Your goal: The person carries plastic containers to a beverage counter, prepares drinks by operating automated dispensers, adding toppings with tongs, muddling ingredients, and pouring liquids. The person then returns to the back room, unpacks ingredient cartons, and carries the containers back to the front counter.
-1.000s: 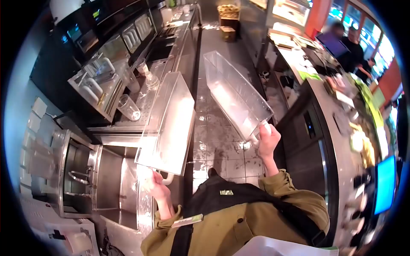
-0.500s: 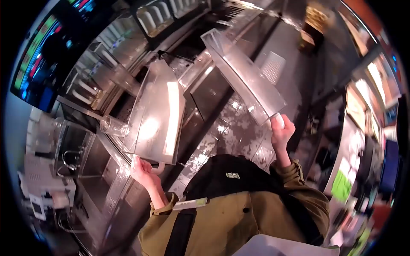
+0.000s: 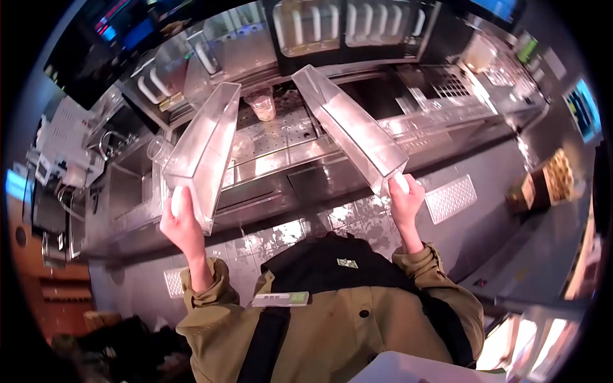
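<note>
My left hand (image 3: 182, 220) is closed around the white handle of a long, clear rectangular pitcher (image 3: 203, 143), which tilts up and away from me. My right hand (image 3: 405, 199) grips the white handle of a second clear rectangular pitcher (image 3: 354, 131), its far end angled up to the left. The two pitchers are held apart above the front of a steel counter (image 3: 281, 159). Between them, farther back, a clear cup (image 3: 260, 105) stands on a perforated drain plate (image 3: 290, 121). I cannot make out any contents in either pitcher.
Similar containers with white handles stand in a rack (image 3: 341, 29) at the back. A sink (image 3: 124, 188) is at left, beside a clear round container (image 3: 159, 150). At right are a box (image 3: 539, 182) and a perforated mat (image 3: 450, 198) on the wet floor.
My view has turned left, so the counter now lies across in front of me. The left pitcher has turned to show its narrow side. Both hands keep hold of their pitchers.
</note>
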`<state>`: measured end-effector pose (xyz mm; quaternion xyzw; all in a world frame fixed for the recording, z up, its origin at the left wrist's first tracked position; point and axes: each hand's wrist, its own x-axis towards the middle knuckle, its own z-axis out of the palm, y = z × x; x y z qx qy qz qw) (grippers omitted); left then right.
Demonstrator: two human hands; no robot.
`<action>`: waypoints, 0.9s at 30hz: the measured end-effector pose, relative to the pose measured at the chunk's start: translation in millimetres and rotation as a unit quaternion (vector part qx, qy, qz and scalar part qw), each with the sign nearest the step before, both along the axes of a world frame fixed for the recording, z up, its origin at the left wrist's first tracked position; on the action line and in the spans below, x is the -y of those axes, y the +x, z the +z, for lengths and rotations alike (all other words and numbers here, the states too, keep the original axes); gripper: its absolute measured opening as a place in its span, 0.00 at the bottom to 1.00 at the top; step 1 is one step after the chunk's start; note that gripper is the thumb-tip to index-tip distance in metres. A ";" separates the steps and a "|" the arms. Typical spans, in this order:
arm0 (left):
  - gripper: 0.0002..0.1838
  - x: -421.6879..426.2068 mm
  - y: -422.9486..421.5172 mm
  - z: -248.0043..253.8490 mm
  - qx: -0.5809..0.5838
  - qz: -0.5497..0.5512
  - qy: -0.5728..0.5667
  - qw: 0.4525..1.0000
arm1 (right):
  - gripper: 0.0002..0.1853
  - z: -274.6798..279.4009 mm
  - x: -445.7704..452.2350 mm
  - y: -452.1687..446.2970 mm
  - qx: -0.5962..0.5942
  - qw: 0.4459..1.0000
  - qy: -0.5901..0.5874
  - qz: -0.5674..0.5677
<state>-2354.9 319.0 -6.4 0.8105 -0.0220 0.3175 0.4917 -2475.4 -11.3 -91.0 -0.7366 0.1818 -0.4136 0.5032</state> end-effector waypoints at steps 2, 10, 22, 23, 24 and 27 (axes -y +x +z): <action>0.10 16.9 9.6 1.6 0.015 0.020 0.064 0.998 | 0.07 6.5 24.2 21.7 -0.010 0.999 0.015 0.044; 0.15 96.8 35.8 7.3 0.022 0.122 0.274 0.954 | 0.08 -7.5 121.6 115.8 0.024 0.984 -0.019 0.178; 0.22 168.4 65.5 33.8 -0.001 0.171 0.443 0.880 | 0.07 3.7 182.8 189.1 0.019 0.943 0.046 0.328; 0.23 170.5 66.9 35.2 0.004 0.170 0.460 0.871 | 0.07 3.7 184.3 191.1 0.019 0.941 0.049 0.335; 0.23 171.4 70.4 33.7 0.010 0.164 0.466 0.869 | 0.07 1.1 184.6 193.2 0.019 0.939 0.053 0.339; 0.24 175.0 72.9 38.7 0.017 0.156 0.482 0.862 | 0.07 2.7 186.9 196.1 0.016 0.935 0.059 0.350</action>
